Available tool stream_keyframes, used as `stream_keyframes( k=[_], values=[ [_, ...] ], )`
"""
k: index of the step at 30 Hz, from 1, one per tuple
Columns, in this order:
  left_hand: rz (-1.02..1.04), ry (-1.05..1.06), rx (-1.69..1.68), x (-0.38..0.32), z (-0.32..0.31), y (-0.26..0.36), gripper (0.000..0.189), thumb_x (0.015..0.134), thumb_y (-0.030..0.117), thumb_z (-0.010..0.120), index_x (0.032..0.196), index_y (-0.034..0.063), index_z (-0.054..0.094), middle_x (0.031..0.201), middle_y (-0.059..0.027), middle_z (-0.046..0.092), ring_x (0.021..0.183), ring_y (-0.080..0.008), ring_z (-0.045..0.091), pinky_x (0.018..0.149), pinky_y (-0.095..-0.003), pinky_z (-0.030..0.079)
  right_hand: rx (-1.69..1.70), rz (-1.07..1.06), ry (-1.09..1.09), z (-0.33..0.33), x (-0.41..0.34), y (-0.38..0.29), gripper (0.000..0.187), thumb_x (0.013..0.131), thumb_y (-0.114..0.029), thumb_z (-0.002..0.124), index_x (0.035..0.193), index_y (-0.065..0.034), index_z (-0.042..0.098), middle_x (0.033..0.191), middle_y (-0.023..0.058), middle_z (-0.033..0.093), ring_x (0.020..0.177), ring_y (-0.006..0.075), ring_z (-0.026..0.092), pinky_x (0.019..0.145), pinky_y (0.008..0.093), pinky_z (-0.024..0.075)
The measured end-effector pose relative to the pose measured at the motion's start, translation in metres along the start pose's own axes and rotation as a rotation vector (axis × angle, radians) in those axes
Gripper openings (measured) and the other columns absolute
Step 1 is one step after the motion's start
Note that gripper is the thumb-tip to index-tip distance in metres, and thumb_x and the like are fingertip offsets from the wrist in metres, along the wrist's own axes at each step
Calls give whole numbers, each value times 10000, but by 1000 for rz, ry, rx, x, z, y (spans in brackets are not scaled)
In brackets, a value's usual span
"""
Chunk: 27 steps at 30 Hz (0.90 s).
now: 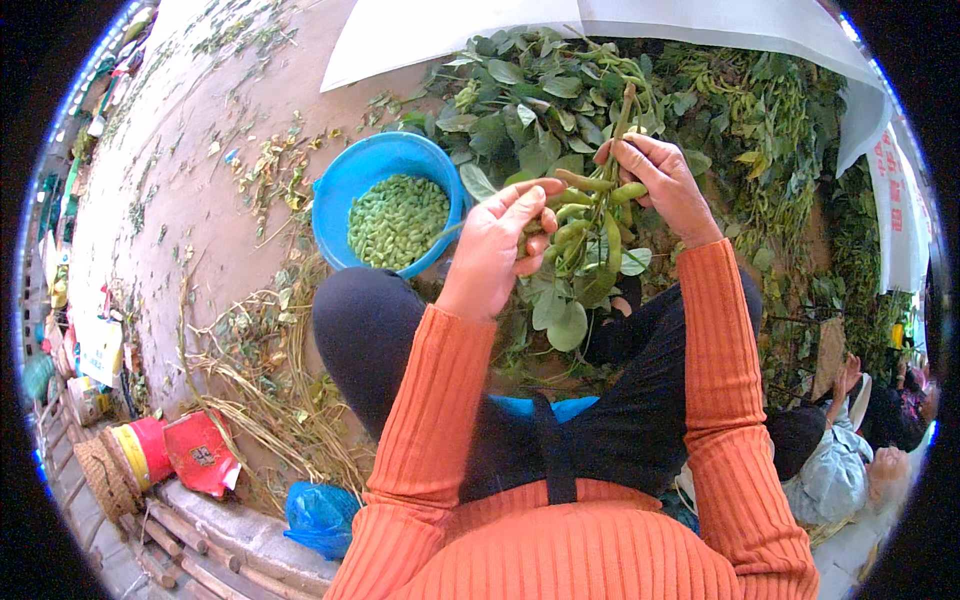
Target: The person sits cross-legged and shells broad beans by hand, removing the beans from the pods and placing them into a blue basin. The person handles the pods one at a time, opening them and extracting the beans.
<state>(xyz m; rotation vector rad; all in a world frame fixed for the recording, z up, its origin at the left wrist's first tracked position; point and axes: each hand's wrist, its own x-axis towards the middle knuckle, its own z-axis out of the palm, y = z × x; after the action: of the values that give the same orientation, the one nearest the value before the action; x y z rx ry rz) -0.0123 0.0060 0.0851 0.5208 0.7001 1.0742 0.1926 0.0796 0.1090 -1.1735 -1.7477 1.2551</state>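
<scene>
My right hand (660,176) grips the stem of a soybean plant (625,112), held upside down, its root end up. Plump green pods (613,244) and several leaves hang from the stem below my fingers. At the cluster's left side is my left hand (502,232), thumb and forefinger close together beside a pod. Its other fingers curl around green pods, partly hidden in the palm. Beyond my left knee stands a blue plastic bucket (330,202). In it lies a heap of small green soybeans or pods (401,221); I cannot tell which.
Leafy soybean plants (532,105) are piled ahead and to the right, beside white sheeting (465,34). Stripped stalks (255,397) litter the ground at left, near a blue plastic bag (321,517) and a red bag (201,454). Another person (832,457) sits at lower right.
</scene>
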Motion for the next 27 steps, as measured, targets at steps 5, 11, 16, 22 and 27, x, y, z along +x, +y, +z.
stream_keyframes(
  k=[5,11,16,22,27],
  values=[
    [20,165,432,3,-5,6,280,896,212,548,1110,33,546,665,21,547,456,-5,391,374,-146,255,-88,-31,-95,8,-6,-5,248,904,-220,513,849,-13,637,634,-54,480,605,43,407,542,207,341],
    [34,140,584,8,-11,0,228,864,234,599,957,27,606,654,13,560,433,-6,373,368,-148,249,-142,-79,-155,10,-7,-2,248,905,-221,516,842,-10,629,620,-48,473,596,46,413,532,215,345],
    [-137,98,360,5,-9,2,207,855,223,604,933,31,605,711,-10,587,464,-11,396,366,-140,246,-181,-68,-154,13,-6,0,249,908,-218,509,839,-12,629,617,-43,478,593,52,419,532,220,351],
    [-172,2,189,6,-9,-22,240,857,185,596,1039,29,582,828,-57,627,551,-11,449,389,-123,269,-194,-76,-97,15,-2,6,238,900,-211,520,841,-13,637,619,-31,500,588,57,430,529,224,359],
    [-85,-31,178,10,-12,-37,322,835,141,624,1127,30,545,856,-45,632,572,-10,458,419,-134,282,-243,-80,-62,18,0,13,231,890,-209,533,850,-8,639,622,-15,517,586,63,449,525,231,373]
  ],
)
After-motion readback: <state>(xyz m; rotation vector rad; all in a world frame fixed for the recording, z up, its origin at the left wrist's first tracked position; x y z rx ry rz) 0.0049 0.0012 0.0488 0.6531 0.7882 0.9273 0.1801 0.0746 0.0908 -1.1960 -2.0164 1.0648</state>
